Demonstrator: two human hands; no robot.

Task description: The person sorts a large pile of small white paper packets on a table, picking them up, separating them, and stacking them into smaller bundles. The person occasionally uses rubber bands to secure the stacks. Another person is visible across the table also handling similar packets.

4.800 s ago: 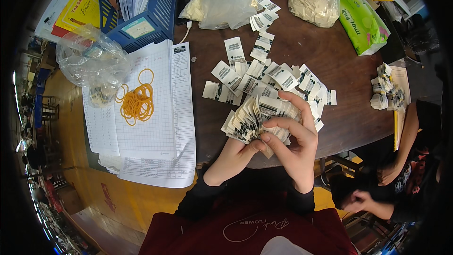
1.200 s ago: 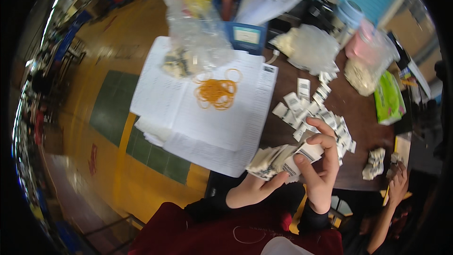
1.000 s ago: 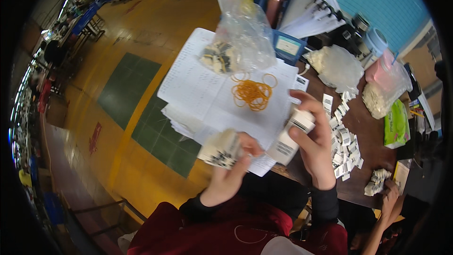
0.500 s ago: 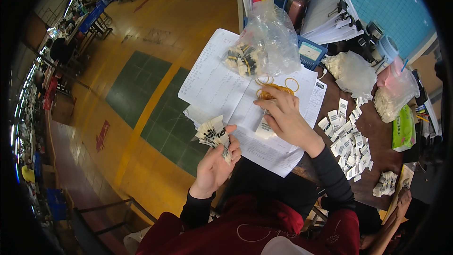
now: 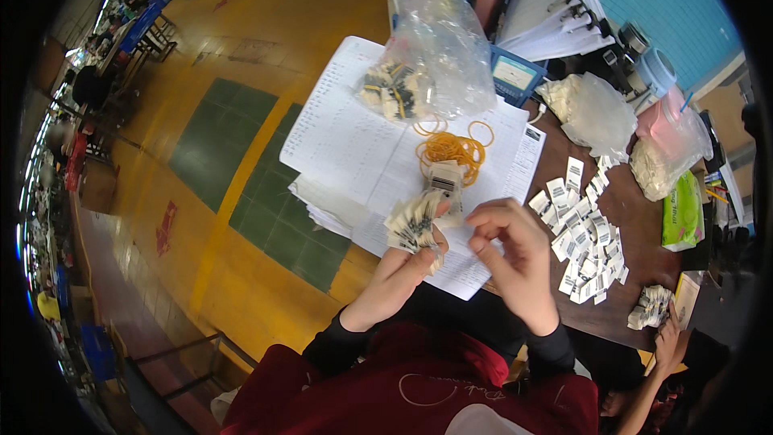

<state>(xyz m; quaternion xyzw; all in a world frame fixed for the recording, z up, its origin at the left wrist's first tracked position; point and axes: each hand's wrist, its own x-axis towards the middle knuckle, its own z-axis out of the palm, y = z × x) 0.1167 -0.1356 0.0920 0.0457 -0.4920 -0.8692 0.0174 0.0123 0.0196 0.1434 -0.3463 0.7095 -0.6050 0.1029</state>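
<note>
Left hand (image 5: 403,270) at frame centre pinches a fanned bundle of small white printed paper tags (image 5: 415,221), its grip closed around the lower ends so the stack stays squared. Right hand (image 5: 515,254) sits just beside it, fingers curled narrow; whether it holds anything cannot be told. Orange rubber bands (image 5: 451,147) lie on the white printed sheets (image 5: 354,145) just above. Loose white tags (image 5: 584,229) crowd the dark brown counter (image 5: 636,217) right; sheets overhang the counter's left edge, so little free room.

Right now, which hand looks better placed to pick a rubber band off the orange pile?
Probably the right hand: it appears free, while the left hand grips the fanned tag bundle. The orange rubber bands lie just ahead.
</note>
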